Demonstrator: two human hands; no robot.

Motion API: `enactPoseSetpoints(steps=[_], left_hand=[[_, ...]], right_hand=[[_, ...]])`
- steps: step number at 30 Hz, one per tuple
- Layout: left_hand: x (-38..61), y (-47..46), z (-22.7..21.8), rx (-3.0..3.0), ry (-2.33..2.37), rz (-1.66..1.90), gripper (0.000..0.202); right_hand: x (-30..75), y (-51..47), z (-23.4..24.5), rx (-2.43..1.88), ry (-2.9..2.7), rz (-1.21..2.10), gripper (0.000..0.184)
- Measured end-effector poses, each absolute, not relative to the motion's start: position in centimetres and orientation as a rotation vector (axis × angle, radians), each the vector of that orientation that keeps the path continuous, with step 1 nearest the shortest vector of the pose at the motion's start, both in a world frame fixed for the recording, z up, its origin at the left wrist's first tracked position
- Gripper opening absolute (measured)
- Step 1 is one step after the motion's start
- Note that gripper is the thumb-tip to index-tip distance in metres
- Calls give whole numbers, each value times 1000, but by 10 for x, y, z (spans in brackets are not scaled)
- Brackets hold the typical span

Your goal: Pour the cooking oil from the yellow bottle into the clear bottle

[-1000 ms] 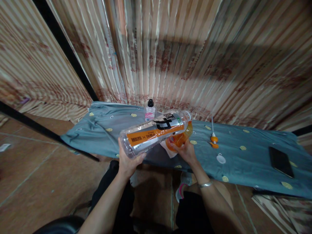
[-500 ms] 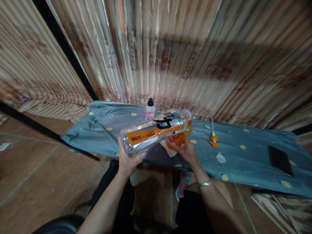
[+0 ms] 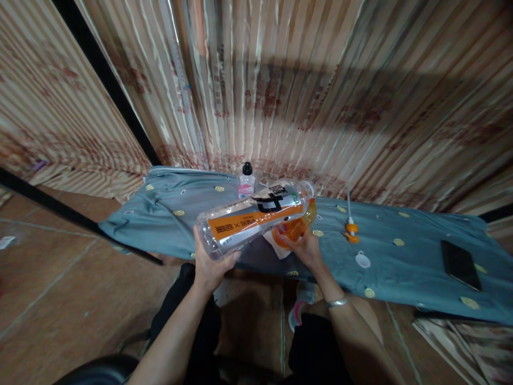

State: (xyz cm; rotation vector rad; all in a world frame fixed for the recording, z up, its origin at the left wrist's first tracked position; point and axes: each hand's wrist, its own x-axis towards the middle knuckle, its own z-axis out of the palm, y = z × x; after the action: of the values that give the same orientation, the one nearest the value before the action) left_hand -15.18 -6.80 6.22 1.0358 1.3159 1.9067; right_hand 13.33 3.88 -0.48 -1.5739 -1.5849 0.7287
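A large clear plastic bottle [image 3: 252, 216] with an orange and silver label lies tilted in my left hand [image 3: 212, 267], which is closed around its base end. Its neck points up and to the right. Below that neck, my right hand [image 3: 306, 248] grips a smaller orange bottle [image 3: 290, 230], also tilted, its top partly behind the big bottle. Whether the two mouths touch I cannot tell. Under the orange bottle shows a white piece, perhaps tissue [image 3: 280, 248]. An orange pump head [image 3: 351, 230] with a pale tube lies to the right, close to a round white cap [image 3: 363, 260].
Behind the big bottle stands a small clear bottle [image 3: 247, 182] with a black cap. A black phone [image 3: 460, 264] lies at the right on the blue-grey cloth [image 3: 425, 267]. Striped curtains [image 3: 280, 80] hang at the back, and a black pole [image 3: 108, 80] slants at the left.
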Motion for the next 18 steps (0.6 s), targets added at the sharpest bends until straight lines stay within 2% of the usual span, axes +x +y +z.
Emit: enactPoseSetpoints(steps=[8, 18], left_hand=[[-152, -66, 57, 1079, 1293, 1915, 110], [-151, -66, 56, 1042, 1245, 1931, 113]], right_hand=[[133, 39, -6, -1555, -1576, 749, 57], [132, 39, -9, -1523, -1563, 735, 69]])
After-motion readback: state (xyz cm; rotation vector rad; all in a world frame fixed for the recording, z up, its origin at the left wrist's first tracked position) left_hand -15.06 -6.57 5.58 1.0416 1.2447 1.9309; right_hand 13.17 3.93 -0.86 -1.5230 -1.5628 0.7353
